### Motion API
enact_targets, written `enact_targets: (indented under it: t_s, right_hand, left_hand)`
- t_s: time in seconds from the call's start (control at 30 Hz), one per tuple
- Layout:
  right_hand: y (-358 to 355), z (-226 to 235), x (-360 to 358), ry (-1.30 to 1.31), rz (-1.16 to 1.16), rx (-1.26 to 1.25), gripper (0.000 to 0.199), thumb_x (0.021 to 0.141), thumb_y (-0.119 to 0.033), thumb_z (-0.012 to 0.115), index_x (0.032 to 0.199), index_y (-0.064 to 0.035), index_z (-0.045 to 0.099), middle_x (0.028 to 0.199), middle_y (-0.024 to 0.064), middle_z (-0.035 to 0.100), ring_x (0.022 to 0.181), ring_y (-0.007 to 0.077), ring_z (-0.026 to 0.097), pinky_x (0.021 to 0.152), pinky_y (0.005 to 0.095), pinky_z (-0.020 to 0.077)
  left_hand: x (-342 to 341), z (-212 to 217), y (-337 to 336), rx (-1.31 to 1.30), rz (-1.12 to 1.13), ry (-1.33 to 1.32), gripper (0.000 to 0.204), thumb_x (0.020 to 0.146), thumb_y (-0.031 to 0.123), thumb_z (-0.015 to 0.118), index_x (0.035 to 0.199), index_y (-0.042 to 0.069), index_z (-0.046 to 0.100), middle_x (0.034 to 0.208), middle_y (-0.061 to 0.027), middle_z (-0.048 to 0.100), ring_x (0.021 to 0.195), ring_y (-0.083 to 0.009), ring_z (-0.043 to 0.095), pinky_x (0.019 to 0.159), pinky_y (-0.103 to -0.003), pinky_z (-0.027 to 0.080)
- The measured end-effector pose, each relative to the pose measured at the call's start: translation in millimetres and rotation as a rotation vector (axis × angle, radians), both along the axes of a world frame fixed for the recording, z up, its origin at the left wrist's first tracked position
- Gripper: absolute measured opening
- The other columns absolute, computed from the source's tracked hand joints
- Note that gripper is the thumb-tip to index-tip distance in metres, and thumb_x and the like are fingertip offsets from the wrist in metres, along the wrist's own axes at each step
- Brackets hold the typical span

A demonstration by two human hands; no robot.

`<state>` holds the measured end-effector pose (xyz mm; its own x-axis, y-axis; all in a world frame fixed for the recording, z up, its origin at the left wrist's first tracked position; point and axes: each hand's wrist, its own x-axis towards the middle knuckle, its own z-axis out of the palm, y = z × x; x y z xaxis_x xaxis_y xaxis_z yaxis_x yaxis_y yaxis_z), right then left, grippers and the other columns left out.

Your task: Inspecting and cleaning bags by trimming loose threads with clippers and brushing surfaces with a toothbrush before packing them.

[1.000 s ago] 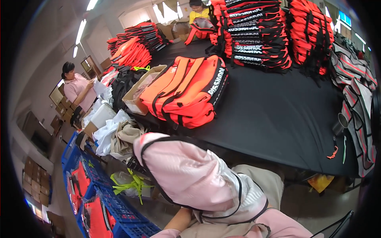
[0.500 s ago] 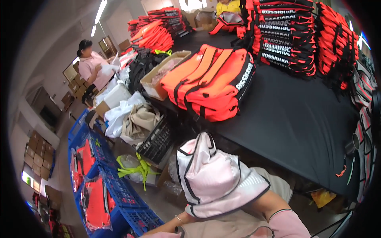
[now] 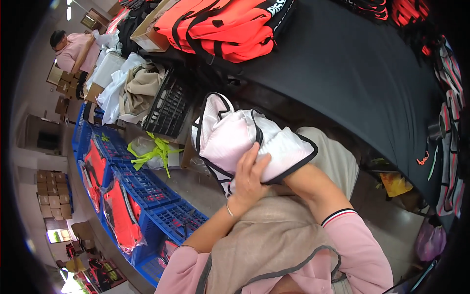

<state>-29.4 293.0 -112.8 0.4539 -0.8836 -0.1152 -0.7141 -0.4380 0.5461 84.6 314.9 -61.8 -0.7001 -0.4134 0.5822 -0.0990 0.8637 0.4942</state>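
The left grip (image 3: 248, 180) lay on the outside of the white-and-pink cloth (image 3: 223, 139), its back up, the fingers slightly bent and a little apart; the tip of 1 finger met a black trim strip. Whether that grip pinched the cloth or only pressed on it, I could not tell. The right forearm (image 3: 318, 193) went in under the cloth's near edge, which hid the right grip, so I could not tell if it was clenched, released or grasping.

The cloth, edged in black, sat bunched above the lap, just beyond the apron (image 3: 259, 237) and apart from the table (image 3: 342, 73). A black crate (image 3: 169, 105) stood to its left, with beige fabric (image 3: 142, 84) beside it. Nearer than the crate hung lime straps (image 3: 152, 154), and along the left side ran blue crates (image 3: 143, 187) with red packs (image 3: 120, 215) in clear wrap. On the table, red bags (image 3: 220, 36) lay next to a carton (image 3: 149, 33). At the far left, 1 co-worker (image 3: 78, 51) held something pale.
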Motion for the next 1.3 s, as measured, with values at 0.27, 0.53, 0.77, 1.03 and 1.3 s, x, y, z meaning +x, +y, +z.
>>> enact_targets:
  t_s: [0.27, 0.53, 0.77, 1.03, 1.3]
  right_hand:
    - [13, -16, 3, 0.059, 0.013, -0.017, 0.032, 0.089, -0.020, 0.053, 0.110, 0.0022, 0.064, 0.122, 0.0185, 0.062, 0.106, 0.0305, 0.063, 0.090, 0.0376, 0.0528]
    - [65, 55, 39, -1.393, -0.554, 0.230, 0.018, 0.076, -0.002, 0.057, 0.092, 0.0050, 0.060, 0.096, 0.0210, 0.061, 0.087, 0.0335, 0.065, 0.069, 0.0400, 0.0560]
    - [167, 137, -21, -1.572, -0.312, 0.004, 0.021, 0.066, -0.004, 0.068, 0.080, -0.0016, 0.053, 0.079, 0.0133, 0.052, 0.068, 0.0318, 0.059, 0.056, 0.0416, 0.0508]
    - [269, 229, -77, -1.217, -0.490, 0.055, 0.024, 0.058, -0.012, 0.071, 0.077, -0.0029, 0.059, 0.073, 0.0088, 0.055, 0.060, 0.0257, 0.058, 0.050, 0.0359, 0.0440]
    - [307, 201, -154, -1.597, -1.132, -0.543, 0.014, 0.078, -0.005, 0.064, 0.089, 0.0038, 0.063, 0.078, -0.0003, 0.058, 0.072, 0.0060, 0.052, 0.064, 0.0210, 0.0407]
  left_hand:
    - [-15, 36, -117, 0.238, 0.225, -0.175, 0.027, 0.084, 0.014, 0.072, 0.107, 0.003, 0.063, 0.086, -0.0212, 0.067, 0.082, -0.0411, 0.066, 0.068, -0.041, 0.053]
    - [39, -1, -231, 0.272, 0.691, -0.521, 0.061, 0.090, 0.058, 0.057, 0.083, -0.002, 0.070, 0.078, -0.0288, 0.063, 0.082, -0.0450, 0.064, 0.071, -0.049, 0.050]
    - [70, -12, -327, 0.041, 0.801, -0.643, 0.073, 0.090, 0.066, 0.048, 0.078, -0.003, 0.069, 0.082, -0.0300, 0.065, 0.085, -0.0466, 0.064, 0.075, -0.052, 0.051]
    - [13, -134, -264, 0.271, 0.615, -0.702, 0.067, 0.098, 0.057, 0.038, 0.096, -0.001, 0.070, 0.091, -0.0321, 0.066, 0.085, -0.0495, 0.065, 0.074, -0.054, 0.051]
    - [-1, -69, -233, 1.513, 0.161, 0.154, 0.061, 0.088, 0.055, 0.066, 0.091, -0.006, 0.071, 0.082, -0.0103, 0.070, 0.076, -0.0159, 0.066, 0.066, -0.031, 0.052]
